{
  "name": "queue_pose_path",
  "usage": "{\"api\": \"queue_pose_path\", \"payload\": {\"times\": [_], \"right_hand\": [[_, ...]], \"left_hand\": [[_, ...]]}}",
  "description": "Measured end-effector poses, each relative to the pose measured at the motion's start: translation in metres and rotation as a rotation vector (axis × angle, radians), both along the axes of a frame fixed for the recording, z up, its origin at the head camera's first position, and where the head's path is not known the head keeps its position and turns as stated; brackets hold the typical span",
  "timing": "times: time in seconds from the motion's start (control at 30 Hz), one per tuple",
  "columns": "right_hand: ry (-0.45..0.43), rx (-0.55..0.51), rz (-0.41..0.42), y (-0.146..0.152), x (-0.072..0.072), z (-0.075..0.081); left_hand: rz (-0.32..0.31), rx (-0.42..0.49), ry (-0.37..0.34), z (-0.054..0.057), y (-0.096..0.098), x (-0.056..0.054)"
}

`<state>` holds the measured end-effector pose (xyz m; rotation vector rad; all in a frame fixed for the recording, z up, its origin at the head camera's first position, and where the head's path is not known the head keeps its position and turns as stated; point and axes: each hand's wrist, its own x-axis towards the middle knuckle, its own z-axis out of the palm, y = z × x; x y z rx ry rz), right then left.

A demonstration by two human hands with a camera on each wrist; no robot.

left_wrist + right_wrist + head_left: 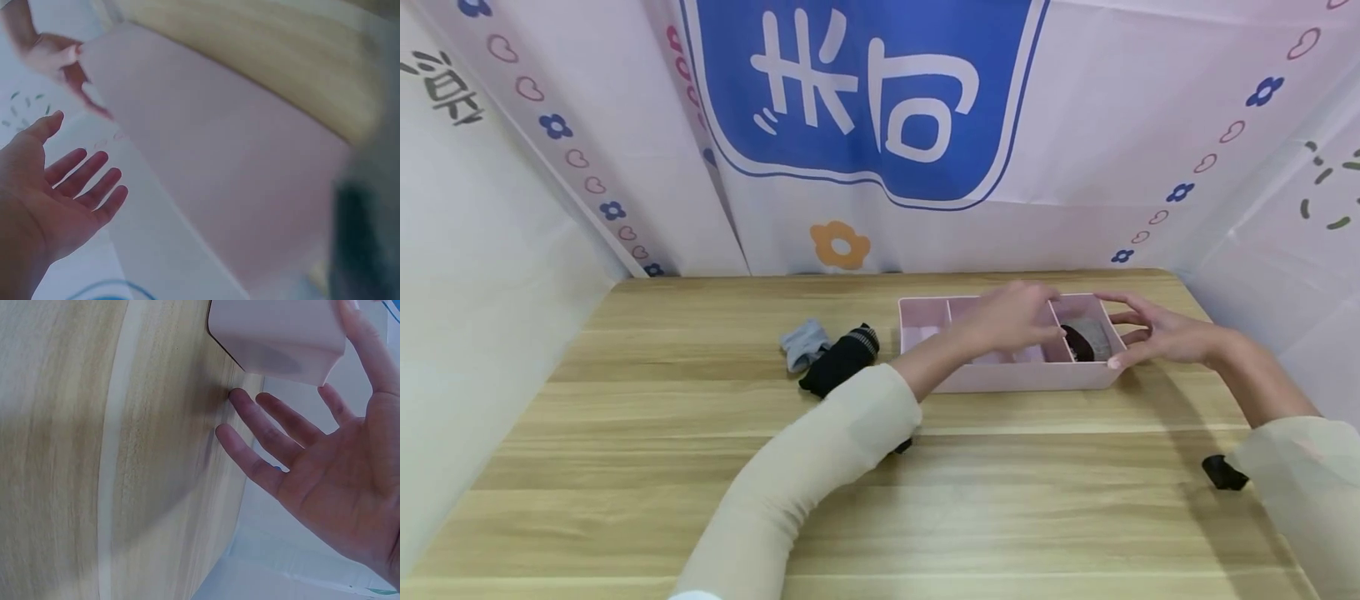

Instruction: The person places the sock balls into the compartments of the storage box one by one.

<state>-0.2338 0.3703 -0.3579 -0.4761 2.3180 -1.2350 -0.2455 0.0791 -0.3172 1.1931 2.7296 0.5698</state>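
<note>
A pink divided box (1022, 377) sits near the back right of the table. Over its middle compartments reaches my left hand (1018, 317); the left wrist view shows that hand (75, 203) with fingers extended and nothing in its palm. My right hand (1176, 333) touches the box's right end, thumb at the near corner and index finger at the far one. Its other fingers (269, 434) spread beside the end wall. In the right compartment lies a folded grey and dark brown cloth bundle (1092, 337), perhaps socks.
Left of the box, a light grey cloth bundle (805, 343) lies against a black one with a striped edge (841, 362), both sock-like. A printed cloth (1060, 167) hangs behind the wooden table (647, 433). Small black objects show beside both sleeves.
</note>
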Motion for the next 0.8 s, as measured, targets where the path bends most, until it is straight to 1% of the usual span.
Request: {"api": "queue_pose_path", "payload": {"times": [0.13,0.2,0.3,0.37,0.43,0.5,0.6,0.7,0.8], "right_hand": [[0.027,0.033,-0.004,-0.001,-0.001,0.001],[0.046,0.048,-0.004,-0.001,-0.001,0.001],[0.076,0.058,0.003,-0.002,-0.002,0.001],[0.1,0.065,0.008,-0.003,-0.003,0.001],[0.119,0.069,0.01,-0.003,-0.003,0.0],[0.136,0.079,0.009,-0.003,-0.003,0.0],[0.14,0.076,0.01,-0.003,-0.002,-0.001],[0.125,0.065,0.011,-0.003,-0.001,-0.001],[0.103,0.071,0.012,-0.003,-0.002,0.0]], "left_hand": [[0.009,0.043,0.042,0.008,-0.028,0.0],[0.025,0.096,0.043,0.012,-0.042,0.002],[0.05,0.205,0.045,0.016,-0.064,0.003],[0.062,0.268,0.062,0.019,-0.078,0.004],[0.07,0.305,0.092,0.02,-0.09,0.005],[0.078,0.327,0.118,0.021,-0.102,0.006],[0.094,0.363,0.121,0.019,-0.119,0.008],[0.111,0.418,0.096,0.015,-0.135,0.012],[0.143,0.445,0.075,0.011,-0.15,0.016]]}}
